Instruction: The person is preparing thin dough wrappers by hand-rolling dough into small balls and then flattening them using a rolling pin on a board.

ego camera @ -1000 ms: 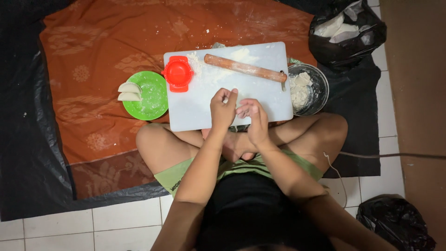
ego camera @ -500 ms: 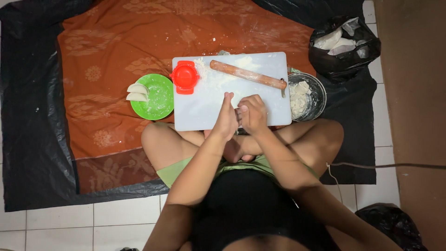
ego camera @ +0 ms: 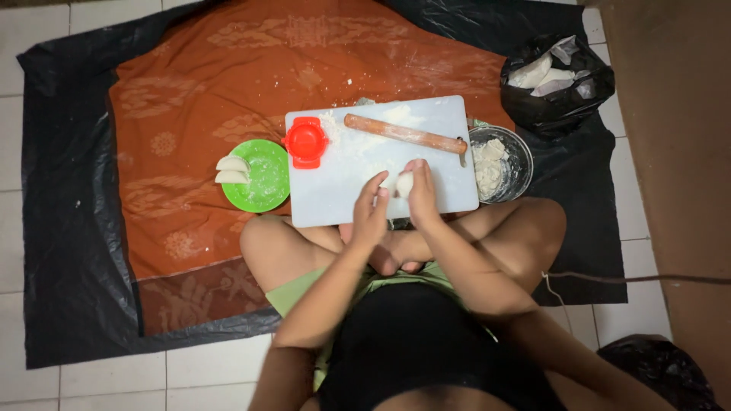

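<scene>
At the centre of the frame, the left hand (ego camera: 371, 209) and right hand (ego camera: 419, 189) together grasp a small pale lump of dough (ego camera: 404, 183) over the white rectangular cutting board (ego camera: 442, 122). On the board lie a wooden rolling pin (ego camera: 403, 134) and a red plastic dumpling press (ego camera: 306, 141). Left of it sits a green round plate (ego camera: 266, 176); right, a metal bowl (ego camera: 522, 160).

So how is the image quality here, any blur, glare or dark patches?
Head view: light is dim and even, no glare; the white board is the brightest area; the dough between the left hand and right hand looks slightly soft; the black sheet and bottom-right corner lose detail in shadow.
</scene>
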